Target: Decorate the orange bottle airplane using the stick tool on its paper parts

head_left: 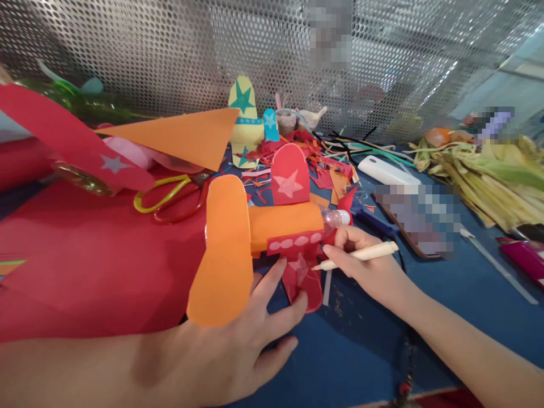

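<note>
"Where to picture the bottle plane (287, 220)?"

"At the centre, on a dark blue tabletop (348, 345). Built on a clear plastic bottle wrapped in orange, capped in white at the right end, with a far red wing (293, 156) beyond the body and a near red wing (315, 297) on the viewer's side."

"And the left hand (238, 351)?"

"Spread low, partly behind a rounded orange panel (229, 243), with fingers parted and gripping nothing. Touching the near red wing with two fingertips, probably to keep it flat and steady."

"And the right hand (374, 272)?"

"Closed on a cream marker (374, 251), pinched close to its tip, likely for fine control. Aimed at the near red wing, just beside a pale star (300, 271). Hard to tell whether touching."

"Anything around?"

"To the left, scissors (202, 180) by a large red sheet (106, 255); to the right, a phone (425, 232), likely kept aside for elbow room."
</note>
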Demonstrator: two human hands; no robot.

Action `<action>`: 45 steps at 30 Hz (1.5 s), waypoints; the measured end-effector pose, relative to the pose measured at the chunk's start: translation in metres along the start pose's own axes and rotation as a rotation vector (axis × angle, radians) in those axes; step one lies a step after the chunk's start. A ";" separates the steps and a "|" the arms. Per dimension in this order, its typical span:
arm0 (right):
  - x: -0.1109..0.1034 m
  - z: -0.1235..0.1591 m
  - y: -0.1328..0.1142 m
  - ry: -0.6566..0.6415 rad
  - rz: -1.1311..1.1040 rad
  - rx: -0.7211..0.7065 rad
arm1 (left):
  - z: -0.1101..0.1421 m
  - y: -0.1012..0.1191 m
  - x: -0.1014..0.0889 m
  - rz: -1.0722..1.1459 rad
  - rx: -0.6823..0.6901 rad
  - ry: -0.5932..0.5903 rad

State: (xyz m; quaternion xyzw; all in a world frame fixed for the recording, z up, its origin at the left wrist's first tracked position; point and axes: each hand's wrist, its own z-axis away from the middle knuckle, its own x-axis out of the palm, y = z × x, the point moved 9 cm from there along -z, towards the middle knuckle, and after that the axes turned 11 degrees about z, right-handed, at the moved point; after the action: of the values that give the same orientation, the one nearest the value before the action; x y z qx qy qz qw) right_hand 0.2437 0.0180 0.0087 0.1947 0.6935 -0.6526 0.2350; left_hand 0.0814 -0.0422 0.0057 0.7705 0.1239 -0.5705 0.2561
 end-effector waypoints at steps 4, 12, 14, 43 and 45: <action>0.001 -0.001 -0.002 -0.013 0.034 -0.010 | 0.000 0.000 -0.001 0.013 0.008 0.019; -0.001 0.000 -0.004 -0.003 0.080 -0.049 | 0.001 0.001 -0.002 0.004 0.000 0.015; 0.000 0.000 -0.004 -0.010 0.078 -0.049 | 0.000 0.001 -0.003 0.003 0.005 0.011; 0.001 0.000 -0.006 -0.021 0.067 -0.051 | 0.000 0.001 0.001 0.007 0.000 -0.022; 0.000 0.000 -0.006 -0.019 0.072 -0.050 | -0.001 0.001 0.001 0.003 0.003 -0.019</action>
State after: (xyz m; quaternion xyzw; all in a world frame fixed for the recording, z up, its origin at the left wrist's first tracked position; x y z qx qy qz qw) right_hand 0.2397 0.0176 0.0135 0.2076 0.6998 -0.6280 0.2698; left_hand 0.0830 -0.0424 0.0053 0.7655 0.1192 -0.5776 0.2572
